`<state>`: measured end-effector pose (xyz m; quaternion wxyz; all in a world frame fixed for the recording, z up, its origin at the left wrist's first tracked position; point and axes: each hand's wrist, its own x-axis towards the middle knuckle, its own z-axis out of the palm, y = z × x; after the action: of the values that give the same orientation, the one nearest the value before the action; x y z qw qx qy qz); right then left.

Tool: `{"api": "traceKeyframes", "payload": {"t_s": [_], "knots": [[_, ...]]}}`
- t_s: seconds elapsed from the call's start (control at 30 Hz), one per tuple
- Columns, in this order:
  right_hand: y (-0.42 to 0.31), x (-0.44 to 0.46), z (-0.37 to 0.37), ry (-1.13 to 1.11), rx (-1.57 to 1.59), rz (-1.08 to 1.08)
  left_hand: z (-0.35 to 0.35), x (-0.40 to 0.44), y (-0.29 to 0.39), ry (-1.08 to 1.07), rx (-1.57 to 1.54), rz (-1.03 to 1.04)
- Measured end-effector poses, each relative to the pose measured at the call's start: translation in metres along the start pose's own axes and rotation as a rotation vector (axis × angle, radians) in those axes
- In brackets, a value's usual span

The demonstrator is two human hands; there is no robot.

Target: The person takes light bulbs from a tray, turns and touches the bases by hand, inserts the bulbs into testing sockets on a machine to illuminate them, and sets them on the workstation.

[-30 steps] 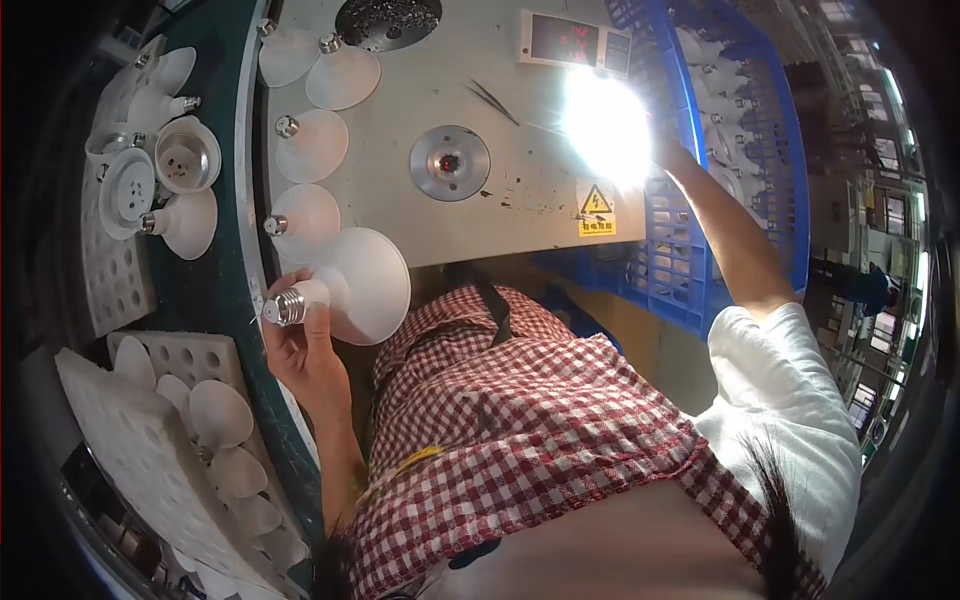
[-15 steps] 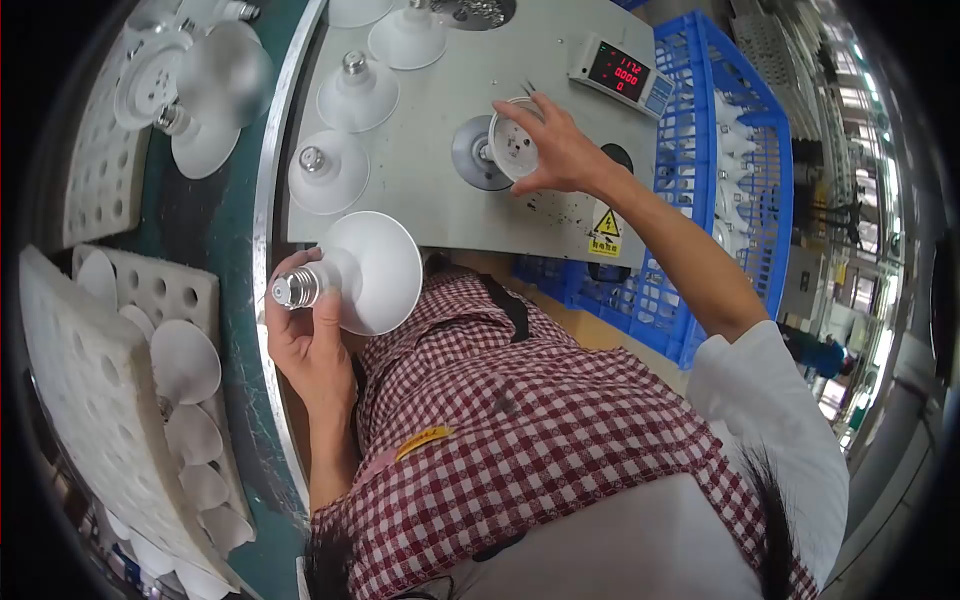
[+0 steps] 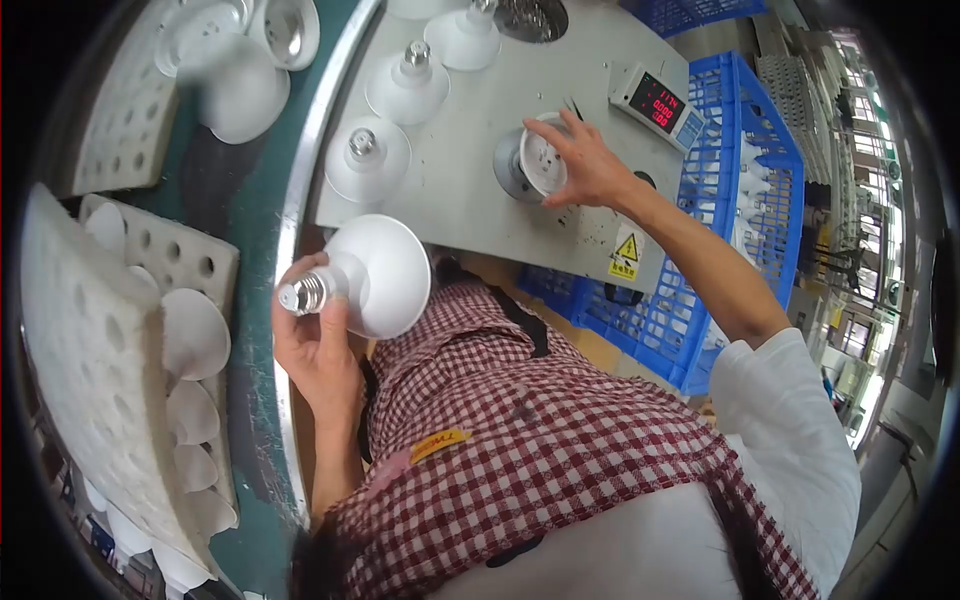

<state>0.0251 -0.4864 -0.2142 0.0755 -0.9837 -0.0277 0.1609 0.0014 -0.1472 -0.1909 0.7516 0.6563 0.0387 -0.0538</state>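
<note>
My left hand is closed round the neck of a white cone-shaped lamp housing, its silver screw base pointing left. Over the grey machine top, my right hand grips the rim of a second lamp housing. That one's open side, with small holes inside, faces me, and its base end is at a round metal fixture; whether it sits in the fixture is hidden. Several more housings stand on the machine's left side, screw bases up, the nearest lamp housing just above my left hand.
A meter with red digits stands at the machine's back right. A blue crate holding white lamp parts is to the right. Left, foam trays and several white housings lie on a green belt. A yellow warning label marks the machine's corner.
The view has shifted, so the machine and crate appear farther right. Both hands keep their housings, with the right one still at the fixture. The meter's red digits have changed.
</note>
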Motion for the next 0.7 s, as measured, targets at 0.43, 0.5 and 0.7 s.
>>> {"api": "traceKeyframes", "payload": {"t_s": [0.43,0.5,0.7], "knots": [[-0.025,-0.009,-0.085,-0.281,2.512,-0.187,0.026,-0.013,0.065,-0.073,0.016,0.155],[-0.026,-0.007,-0.091,-0.291,2.552,-0.204,0.030,-0.015,0.069,-0.083,0.018,0.163],[0.012,0.035,-0.096,-0.137,2.543,-0.121,0.040,-0.026,0.079,-0.040,0.064,0.115]]}}
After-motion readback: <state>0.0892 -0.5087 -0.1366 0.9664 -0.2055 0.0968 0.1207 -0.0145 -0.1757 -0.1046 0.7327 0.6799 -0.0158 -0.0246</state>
